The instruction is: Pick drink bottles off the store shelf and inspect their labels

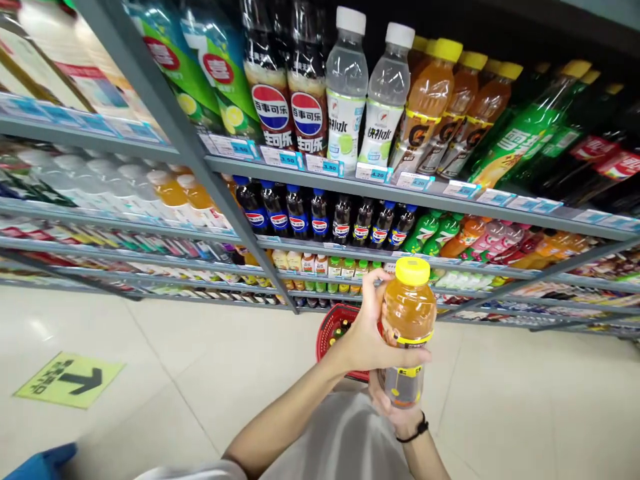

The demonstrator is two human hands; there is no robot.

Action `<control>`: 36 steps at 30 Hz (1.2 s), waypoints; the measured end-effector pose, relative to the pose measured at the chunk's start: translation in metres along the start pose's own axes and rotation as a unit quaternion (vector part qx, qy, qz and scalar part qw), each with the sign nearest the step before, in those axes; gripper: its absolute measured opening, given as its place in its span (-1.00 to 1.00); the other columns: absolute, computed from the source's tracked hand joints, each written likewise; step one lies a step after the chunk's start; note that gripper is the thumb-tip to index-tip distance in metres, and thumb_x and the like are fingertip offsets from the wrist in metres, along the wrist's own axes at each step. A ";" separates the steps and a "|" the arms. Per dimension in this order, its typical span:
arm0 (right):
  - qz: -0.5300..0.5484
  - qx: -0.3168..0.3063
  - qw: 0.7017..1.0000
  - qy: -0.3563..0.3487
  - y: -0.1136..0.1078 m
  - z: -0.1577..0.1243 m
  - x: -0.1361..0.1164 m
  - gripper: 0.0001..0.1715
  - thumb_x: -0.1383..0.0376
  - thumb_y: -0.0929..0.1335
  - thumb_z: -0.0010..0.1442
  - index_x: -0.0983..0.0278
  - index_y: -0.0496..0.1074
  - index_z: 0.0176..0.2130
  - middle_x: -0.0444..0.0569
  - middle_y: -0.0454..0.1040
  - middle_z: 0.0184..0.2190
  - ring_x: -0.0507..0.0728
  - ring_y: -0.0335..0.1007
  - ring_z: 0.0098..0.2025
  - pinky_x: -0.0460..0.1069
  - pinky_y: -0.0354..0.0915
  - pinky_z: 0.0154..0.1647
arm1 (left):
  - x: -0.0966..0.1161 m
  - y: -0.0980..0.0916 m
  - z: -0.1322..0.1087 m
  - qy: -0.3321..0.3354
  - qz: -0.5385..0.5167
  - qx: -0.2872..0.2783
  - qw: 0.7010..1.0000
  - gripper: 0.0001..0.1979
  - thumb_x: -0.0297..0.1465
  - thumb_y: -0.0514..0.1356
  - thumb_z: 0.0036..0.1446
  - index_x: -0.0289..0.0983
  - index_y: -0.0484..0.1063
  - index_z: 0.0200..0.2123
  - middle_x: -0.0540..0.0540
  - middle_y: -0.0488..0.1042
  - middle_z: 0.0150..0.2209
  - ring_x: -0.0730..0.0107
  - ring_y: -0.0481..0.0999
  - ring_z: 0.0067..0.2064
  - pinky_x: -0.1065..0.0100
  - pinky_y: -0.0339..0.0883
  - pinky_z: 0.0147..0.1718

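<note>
Two bare forearms, no sleeves past the elbow, thin black band on the right wrist (414, 430), pale grey-white garment (345, 440) below

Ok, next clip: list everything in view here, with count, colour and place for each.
orange drink bottle: one, amber with yellow cap, held in both hands, centre.
shopping basket: one, red, on the floor behind the hands.
cola bottles: two large, dark, top shelf.
clear water bottles: two, white caps, top shelf.
sports drink bottles: several, orange with yellow caps, top shelf.
green bottles: a few, top shelf right.
small cola bottles: a row, dark, second shelf.
floor arrow sticker: one, yellow-green, left.
left hand: around the bottle's middle.
right hand: under the bottle's base, black wristband.
</note>
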State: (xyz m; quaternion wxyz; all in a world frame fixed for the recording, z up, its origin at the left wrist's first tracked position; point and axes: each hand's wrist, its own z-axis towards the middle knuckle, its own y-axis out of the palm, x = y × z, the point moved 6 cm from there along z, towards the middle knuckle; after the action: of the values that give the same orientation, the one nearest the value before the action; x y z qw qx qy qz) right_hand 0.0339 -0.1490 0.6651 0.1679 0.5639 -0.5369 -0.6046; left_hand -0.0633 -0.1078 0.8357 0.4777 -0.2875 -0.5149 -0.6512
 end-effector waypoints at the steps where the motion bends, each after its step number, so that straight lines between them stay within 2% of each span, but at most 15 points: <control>1: 0.008 -0.009 1.000 0.002 0.003 0.002 0.005 0.09 -0.68 0.24 -0.09 0.25 0.52 -0.47 -0.17 0.12 -0.77 -0.02 -0.21 -0.76 -0.07 -0.17 -0.75 | 0.001 -0.001 0.000 0.001 0.008 0.001 1.000 -0.06 -0.40 0.59 -0.09 -0.08 -0.03 0.13 -0.20 0.44 0.12 0.00 0.59 0.14 0.01 0.49 0.19; 6: 0.006 -0.021 1.000 -0.006 0.012 0.010 0.018 0.07 -0.68 0.23 -0.08 0.25 0.47 -0.46 -0.21 0.05 -0.78 -0.02 -0.19 -0.75 -0.08 -0.23 -0.76 | 0.009 -0.009 -0.004 0.026 0.045 -0.006 0.999 -0.12 -0.41 0.56 -0.04 -0.10 -0.03 0.09 -0.14 0.45 0.04 0.04 0.59 0.15 0.03 0.46 0.21; 9: 0.009 -0.018 1.000 -0.006 0.015 0.012 0.022 0.03 -0.62 0.23 0.03 0.27 0.47 -0.43 -0.20 0.10 -0.77 -0.03 -0.18 -0.75 -0.10 -0.21 -0.75 | 0.012 -0.015 -0.006 0.025 0.042 -0.004 0.999 -0.14 -0.43 0.55 -0.02 -0.11 -0.02 0.09 -0.16 0.44 0.08 0.07 0.59 0.14 0.08 0.47 0.19; 14: 0.013 -0.029 0.999 -0.010 0.029 0.015 0.022 0.01 -0.60 0.25 0.05 0.26 0.49 -0.41 -0.19 0.17 -0.75 -0.05 -0.26 -0.75 -0.10 -0.26 -0.76 | 0.014 -0.022 -0.008 0.017 0.023 -0.003 1.000 -0.14 -0.44 0.54 0.00 -0.10 -0.03 0.11 -0.21 0.43 0.12 0.07 0.60 0.13 0.11 0.50 0.16; 18: 0.026 -0.025 0.999 -0.009 0.038 0.015 0.016 0.05 -0.60 0.23 0.07 0.29 0.55 -0.38 -0.15 0.25 -0.72 -0.05 -0.22 -0.73 -0.10 -0.20 -0.72 | 0.016 -0.025 -0.008 0.018 0.018 -0.001 1.000 -0.16 -0.43 0.53 0.02 -0.10 -0.02 0.12 -0.18 0.47 0.09 0.05 0.60 0.16 0.10 0.49 0.18; 24: 0.056 -0.034 0.997 -0.027 0.054 0.009 0.001 0.09 -0.57 0.19 0.14 0.30 0.62 -0.17 -0.13 0.30 -0.68 -0.02 -0.10 -0.71 -0.10 -0.07 -0.68 | 0.008 -0.037 -0.007 -0.037 -0.014 0.045 0.998 0.11 -0.40 0.56 -0.05 -0.05 -0.12 0.35 -0.19 0.49 0.07 0.10 0.64 0.03 0.18 0.56 0.04; 26: 0.041 -0.032 0.998 -0.041 0.059 0.004 -0.005 0.04 -0.53 0.20 0.15 0.31 0.61 -0.20 -0.09 0.34 -0.66 -0.01 -0.03 -0.71 -0.10 -0.02 -0.66 | 0.007 -0.043 -0.006 -0.030 -0.039 0.063 0.997 0.05 -0.41 0.57 -0.07 -0.08 -0.01 0.32 -0.18 0.48 0.08 0.14 0.64 0.00 0.19 0.57 0.02; 29: -0.004 -0.011 0.997 -0.072 0.059 -0.002 -0.013 -0.09 -0.43 0.28 0.19 0.33 0.62 -0.25 -0.02 0.42 -0.58 0.01 0.08 -0.67 -0.08 0.05 -0.62 | 0.007 -0.050 -0.004 -0.009 -0.060 0.077 0.995 -0.14 -0.43 0.58 -0.12 -0.19 0.20 0.17 -0.22 0.47 0.10 0.19 0.64 -0.06 0.23 0.59 -0.07; 32: -0.061 0.033 0.990 -0.119 0.054 -0.006 -0.021 -0.16 -0.39 0.34 0.17 0.29 0.64 -0.19 0.00 0.46 -0.52 0.06 0.20 -0.61 -0.07 0.10 -0.59 | 0.008 -0.053 -0.003 -0.013 -0.081 0.083 0.993 -0.23 -0.40 0.59 -0.12 -0.24 0.28 0.10 -0.23 0.50 0.08 0.20 0.65 -0.08 0.23 0.60 -0.09; 36: -0.137 0.083 0.970 -0.184 0.042 -0.011 -0.028 -0.22 -0.37 0.43 0.13 0.20 0.64 -0.08 0.01 0.56 -0.39 0.13 0.35 -0.53 -0.01 0.27 -0.55 | 0.013 -0.055 -0.003 0.001 -0.081 0.081 0.993 -0.31 -0.31 0.57 -0.05 -0.27 0.36 0.09 -0.27 0.52 0.11 0.21 0.65 -0.06 0.26 0.57 -0.02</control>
State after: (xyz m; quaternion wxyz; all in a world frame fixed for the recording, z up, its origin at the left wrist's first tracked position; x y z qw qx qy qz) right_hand 0.0350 -0.1469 0.7165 -0.0651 0.5233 -0.5246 -0.6684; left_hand -0.1183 -0.1148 0.8245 0.4461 -0.2047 -0.5868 -0.6441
